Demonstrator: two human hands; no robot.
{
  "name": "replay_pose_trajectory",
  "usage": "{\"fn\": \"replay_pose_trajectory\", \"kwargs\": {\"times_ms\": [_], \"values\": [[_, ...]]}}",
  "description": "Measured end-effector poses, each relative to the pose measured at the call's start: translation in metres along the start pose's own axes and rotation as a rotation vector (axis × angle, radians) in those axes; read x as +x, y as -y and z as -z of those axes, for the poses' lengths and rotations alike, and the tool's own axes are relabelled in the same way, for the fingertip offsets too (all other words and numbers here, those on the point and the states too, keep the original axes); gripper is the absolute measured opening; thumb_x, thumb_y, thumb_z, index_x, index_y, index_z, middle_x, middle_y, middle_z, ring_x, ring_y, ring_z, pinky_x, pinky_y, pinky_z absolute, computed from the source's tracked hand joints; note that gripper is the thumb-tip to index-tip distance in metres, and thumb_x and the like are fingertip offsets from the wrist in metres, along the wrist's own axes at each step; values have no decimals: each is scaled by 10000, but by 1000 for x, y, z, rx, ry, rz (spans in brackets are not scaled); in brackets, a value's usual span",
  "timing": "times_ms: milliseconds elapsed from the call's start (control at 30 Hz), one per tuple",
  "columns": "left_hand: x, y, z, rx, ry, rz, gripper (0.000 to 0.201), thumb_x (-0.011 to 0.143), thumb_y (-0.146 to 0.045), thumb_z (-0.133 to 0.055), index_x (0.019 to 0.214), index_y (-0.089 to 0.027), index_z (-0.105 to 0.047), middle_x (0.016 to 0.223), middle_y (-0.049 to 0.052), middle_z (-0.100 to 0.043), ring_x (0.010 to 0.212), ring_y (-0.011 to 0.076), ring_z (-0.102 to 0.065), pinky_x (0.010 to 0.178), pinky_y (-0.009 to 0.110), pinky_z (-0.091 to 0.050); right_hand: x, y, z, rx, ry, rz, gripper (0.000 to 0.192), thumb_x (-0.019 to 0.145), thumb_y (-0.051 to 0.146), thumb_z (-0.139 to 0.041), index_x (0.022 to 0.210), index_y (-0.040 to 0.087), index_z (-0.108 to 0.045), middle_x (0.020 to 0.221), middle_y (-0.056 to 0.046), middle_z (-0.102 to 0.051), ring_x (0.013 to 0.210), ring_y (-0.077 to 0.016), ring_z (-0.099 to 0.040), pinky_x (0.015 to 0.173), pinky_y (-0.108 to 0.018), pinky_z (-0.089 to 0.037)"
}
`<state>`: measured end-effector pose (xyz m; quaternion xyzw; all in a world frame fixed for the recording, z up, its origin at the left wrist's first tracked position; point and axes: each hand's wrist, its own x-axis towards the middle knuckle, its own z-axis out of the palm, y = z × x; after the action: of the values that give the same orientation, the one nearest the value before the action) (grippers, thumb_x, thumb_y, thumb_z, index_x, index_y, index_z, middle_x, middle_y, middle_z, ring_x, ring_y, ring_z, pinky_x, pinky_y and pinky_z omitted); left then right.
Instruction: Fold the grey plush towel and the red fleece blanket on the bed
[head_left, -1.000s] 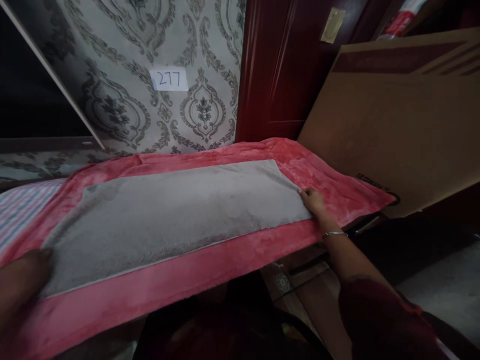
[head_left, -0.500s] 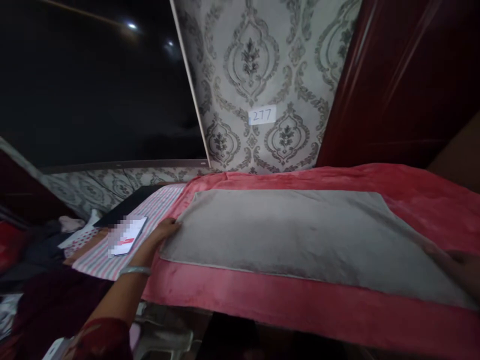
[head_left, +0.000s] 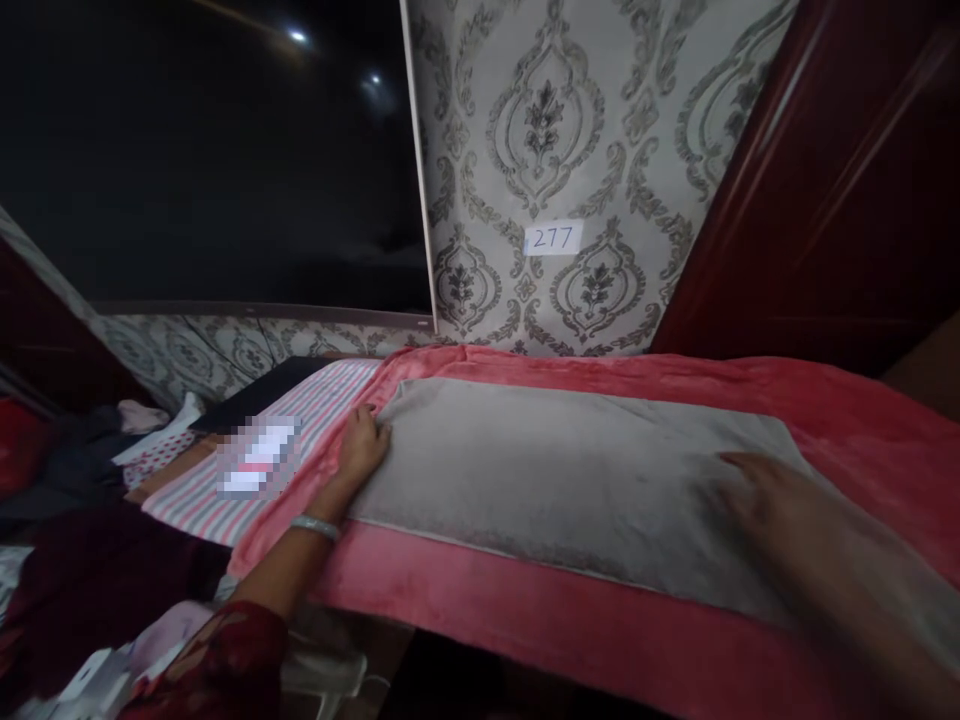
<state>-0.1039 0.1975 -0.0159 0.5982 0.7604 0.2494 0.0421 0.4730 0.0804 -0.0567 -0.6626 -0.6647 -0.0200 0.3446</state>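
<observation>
Between the near and far edges of the pink blanket (head_left: 600, 622), we have the grey cloth (head_left: 555, 470) spread lengthwise. Our left hand (head_left: 364, 445) is at the cloth's left edge, fingers bent; whether they pinch it, we cannot tell. Our right hand (head_left: 795, 520), blurred, is over the cloth's right part, fingers loosely parted, contact unclear. Beside the blanket's left edge: striped cloth (head_left: 319, 398), pixelated bright object (head_left: 259, 458) on it.
</observation>
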Motion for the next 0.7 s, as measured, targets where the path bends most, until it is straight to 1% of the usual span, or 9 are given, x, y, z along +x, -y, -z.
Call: {"fn": "replay_pose_trajectory", "kwargs": {"times_ms": [33,133,200,267,333,400,467,567,700], "values": [[-6,1,-2,0,-10,-19,513,902,-299,-511,1371,-109,-426,1419,227,-489,1264,315,-540,1011,420,-447,6,37,-17,30,33,118,424,851,470,-508,1212,281,-623,1253,-162,-615,1216,-398,-547,1052,-622,-417],[-13,5,-6,1,-21,-32,465,922,-270,-472,1358,-112,-442,1382,209,-531,1258,304,-546,1025,408,-439,16,145,-67,145,349,489,446,917,375,-480,1332,247,-583,1383,-137,-577,1260,-319,-542,1070,-542,-433],[-12,9,-8,-2,-36,-17,432,928,-252,-456,1335,-111,-464,1354,204,-559,1235,295,-564,1014,394,-446,21,208,-92,178,533,697,500,935,374,-525,1412,224,-532,1490,-134,-490,1340,-301,-477,1112,-505,-397],[-9,13,-10,-5,-57,-1,395,931,-246,-451,1301,-113,-494,1332,198,-581,1221,290,-574,1009,390,-450,26,258,-111,192,606,815,541,962,402,-529,1470,225,-476,1547,-134,-419,1409,-292,-398,1151,-501,-339],[-9,16,-13,-10,-78,7,371,936,-255,-449,1273,-118,-518,1311,190,-599,1205,290,-584,1003,396,-455,31,294,-127,194,626,889,604,974,471,-519,1521,245,-403,1598,-122,-332,1475,-290,-283,1180,-507,-279],[-10,18,-14,-16,-93,2,364,935,-259,-449,1264,-124,-529,1286,176,-618,1188,277,-593,998,391,-461,32,318,-144,188,647,948,670,962,554,-510,1547,269,-351,1633,-97,-250,1514,-300,-162,1204,-533,-199],[-12,20,-14,-20,-98,-4,364,930,-250,-447,1261,-128,-537,1261,159,-636,1168,256,-604,995,373,-465,30,329,-159,189,706,978,681,967,601,-463,1555,284,-329,1643,-71,-224,1524,-296,-110,1217,-549,-122],[-13,22,-10,-9,-76,-3,353,922,-243,-443,1226,-122,-574,1209,142,-664,1117,235,-626,963,341,-474,22,329,-174,235,807,952,640,1001,606,-360,1558,295,-311,1642,-46,-230,1527,-252,-107,1227,-528,-65],[2,18,1,45,6,-9,371,963,-347,-395,1032,-125,-685,1097,154,-704,1057,253,-649,903,333,-469,18,324,-177,334,849,900,631,999,620,-347,1553,321,-316,1645,-25,-220,1532,-228,-77,1229,-512,-23]]}}
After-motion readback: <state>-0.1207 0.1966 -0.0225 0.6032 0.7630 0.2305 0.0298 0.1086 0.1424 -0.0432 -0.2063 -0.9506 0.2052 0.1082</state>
